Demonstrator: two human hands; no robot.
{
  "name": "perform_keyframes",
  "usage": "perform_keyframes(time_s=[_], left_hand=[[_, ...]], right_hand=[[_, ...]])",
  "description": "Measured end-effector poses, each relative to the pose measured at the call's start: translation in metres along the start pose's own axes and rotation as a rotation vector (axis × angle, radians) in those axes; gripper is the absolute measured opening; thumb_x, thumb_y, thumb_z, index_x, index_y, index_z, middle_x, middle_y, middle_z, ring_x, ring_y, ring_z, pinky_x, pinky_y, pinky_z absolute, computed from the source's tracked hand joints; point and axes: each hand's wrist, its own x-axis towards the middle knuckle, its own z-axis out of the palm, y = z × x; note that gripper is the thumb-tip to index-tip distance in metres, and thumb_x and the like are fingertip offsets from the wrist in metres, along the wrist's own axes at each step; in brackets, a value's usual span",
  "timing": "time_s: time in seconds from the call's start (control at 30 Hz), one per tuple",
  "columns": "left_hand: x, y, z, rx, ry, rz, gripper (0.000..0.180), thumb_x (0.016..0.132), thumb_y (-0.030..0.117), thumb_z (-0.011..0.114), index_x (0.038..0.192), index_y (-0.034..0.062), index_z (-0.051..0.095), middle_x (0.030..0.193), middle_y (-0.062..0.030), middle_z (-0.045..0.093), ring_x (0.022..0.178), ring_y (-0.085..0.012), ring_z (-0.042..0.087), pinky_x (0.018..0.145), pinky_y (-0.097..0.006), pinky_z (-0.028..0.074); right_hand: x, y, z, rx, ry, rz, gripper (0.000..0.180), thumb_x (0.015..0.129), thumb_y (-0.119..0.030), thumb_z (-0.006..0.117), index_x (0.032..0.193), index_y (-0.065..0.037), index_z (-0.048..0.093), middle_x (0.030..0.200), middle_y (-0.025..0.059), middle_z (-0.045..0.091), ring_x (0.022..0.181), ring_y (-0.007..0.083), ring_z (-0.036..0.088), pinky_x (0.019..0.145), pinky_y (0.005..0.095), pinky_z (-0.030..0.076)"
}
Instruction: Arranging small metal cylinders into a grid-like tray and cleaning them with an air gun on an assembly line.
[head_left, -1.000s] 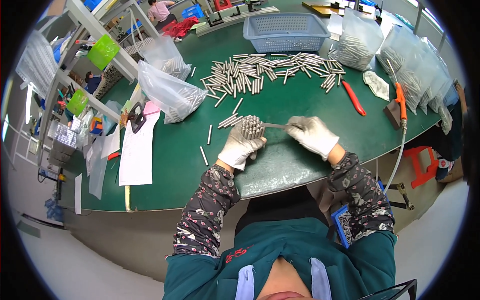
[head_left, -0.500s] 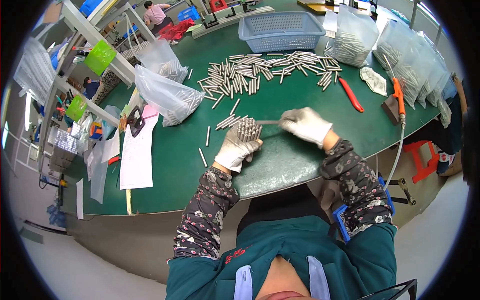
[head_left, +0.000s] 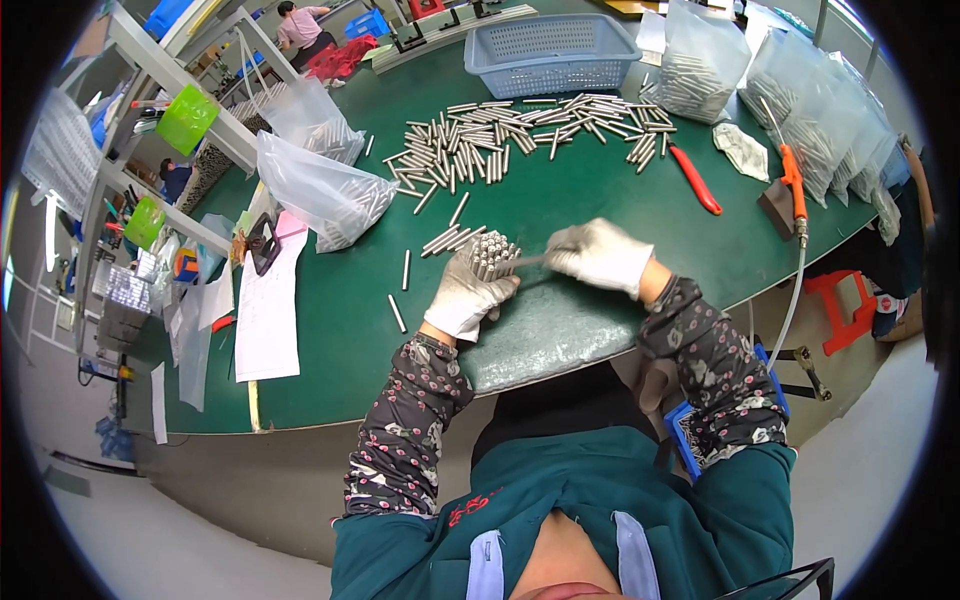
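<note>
Gloved left hand clasps a metal rod bundle; right of the bundle, the gloved right hand pinches a blurred strip.

workbench: green-topped
rack: pale metal frame, left of the workbench
stool: red plastic, right of the workbench
floor: grey, below the workbench

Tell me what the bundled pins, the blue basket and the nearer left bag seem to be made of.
Bundled pins: probably metal, smooth; silvery shine. Blue basket: likely plastic, fairly dull; perforated, evenly coloured walls. Nearer left bag: seemingly plastic film, slightly glossy; contents show through.
</note>
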Motion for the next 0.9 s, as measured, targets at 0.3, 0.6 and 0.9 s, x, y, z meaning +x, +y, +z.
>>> perform_keyframes(time_s=[0.3, 0.6, 0.9], left_hand=[[0.0, -0.002, -0.001, -0.004, 0.007, 0.022, 0.051, 0.069, -0.007, 0.066, 0.114, 0.0022, 0.044, 0.089, -0.0019, 0.055, 0.063, -0.009, 0.054, 0.037, -0.019, 0.04], [-0.002, -0.002, -0.01, -0.032, -0.044, 0.011, 0.052, 0.068, -0.008, 0.065, 0.114, 0.002, 0.044, 0.091, -0.0026, 0.056, 0.061, -0.0091, 0.054, 0.036, -0.02, 0.04], [-0.003, -0.01, -0.009, -0.065, -0.089, 0.07, 0.042, 0.07, -0.009, 0.067, 0.105, 0.0025, 0.047, 0.085, -0.0019, 0.058, 0.062, -0.0095, 0.055, 0.04, -0.021, 0.044]], right_hand=[[0.004, 0.01, -0.009, 0.021, 0.035, 0.015, 0.031, 0.081, -0.035, 0.051, 0.093, -0.011, 0.066, 0.082, 0.0147, 0.064, 0.077, 0.0321, 0.06, 0.073, 0.0366, 0.048], [0.013, 0.024, -0.007, 0.111, 0.004, -0.011, 0.031, 0.08, -0.034, 0.053, 0.093, -0.009, 0.066, 0.085, 0.0145, 0.064, 0.078, 0.031, 0.061, 0.075, 0.0347, 0.047], [0.001, 0.033, -0.011, 0.053, 0.197, 0.084, 0.035, 0.082, -0.034, 0.053, 0.095, -0.004, 0.064, 0.084, 0.0174, 0.064, 0.08, 0.0325, 0.061, 0.075, 0.0364, 0.047]])
